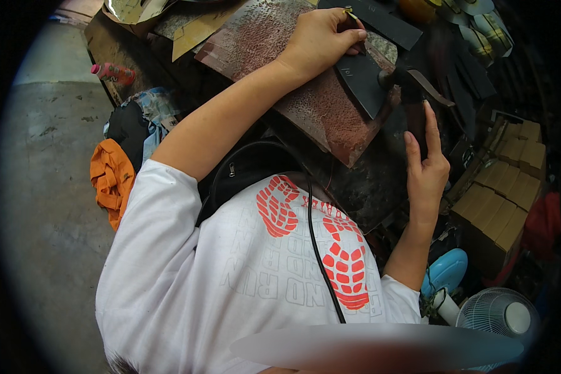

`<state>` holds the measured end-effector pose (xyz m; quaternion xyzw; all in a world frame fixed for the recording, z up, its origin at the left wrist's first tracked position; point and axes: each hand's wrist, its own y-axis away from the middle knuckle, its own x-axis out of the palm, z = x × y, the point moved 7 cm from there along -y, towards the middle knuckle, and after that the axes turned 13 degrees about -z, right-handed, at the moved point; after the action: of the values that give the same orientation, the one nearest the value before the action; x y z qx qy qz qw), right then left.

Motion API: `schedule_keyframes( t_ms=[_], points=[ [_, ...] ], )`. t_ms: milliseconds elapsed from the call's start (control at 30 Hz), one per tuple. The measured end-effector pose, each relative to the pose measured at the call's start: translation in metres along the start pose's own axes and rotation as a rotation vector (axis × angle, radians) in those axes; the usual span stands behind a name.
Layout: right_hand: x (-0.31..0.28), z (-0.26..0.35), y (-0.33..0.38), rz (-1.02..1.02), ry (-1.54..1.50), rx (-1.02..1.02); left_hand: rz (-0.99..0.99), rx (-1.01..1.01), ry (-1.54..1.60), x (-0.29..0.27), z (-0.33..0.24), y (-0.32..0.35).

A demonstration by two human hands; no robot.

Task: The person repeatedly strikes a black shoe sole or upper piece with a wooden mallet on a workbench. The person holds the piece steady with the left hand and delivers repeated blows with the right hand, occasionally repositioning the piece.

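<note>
In my right hand is the dark handle of a claw hammer, with its head toward the black sheet. My index finger lies stretched along the handle. My left hand is closed in a pinch over the far part of the work surface. A slim yellowish piece shows at its fingertips, the rest hidden by the fingers. Below those fingers lies a flat black sheet with a pale mark. It rests on a pitted reddish-brown slab. Another black strip lies beyond the hand.
A pink bottle stands at the bench's left side, above piled clothes and an orange cloth. Cardboard boxes are stacked on the right. A white fan and a blue round object sit at the lower right.
</note>
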<state>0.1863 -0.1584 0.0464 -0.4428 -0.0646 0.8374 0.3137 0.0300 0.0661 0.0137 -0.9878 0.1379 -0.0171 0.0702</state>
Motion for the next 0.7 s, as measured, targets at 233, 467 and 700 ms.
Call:
schedule_keyframes(
  t_ms=[233,467,700],
  points=[
    [-0.056,0.024,-0.017,-0.216,-0.178,-0.128,-0.026,0.159,-0.021,0.001,-0.011,0.003],
    [-0.106,0.092,-0.048,-0.033,-0.625,-0.209,-0.049,0.876,-0.445,0.021,-0.050,0.032],
    [-0.012,0.004,-0.006,-0.072,-0.113,0.067,-0.107,0.723,-0.461,0.016,-0.040,0.023]
  ],
)
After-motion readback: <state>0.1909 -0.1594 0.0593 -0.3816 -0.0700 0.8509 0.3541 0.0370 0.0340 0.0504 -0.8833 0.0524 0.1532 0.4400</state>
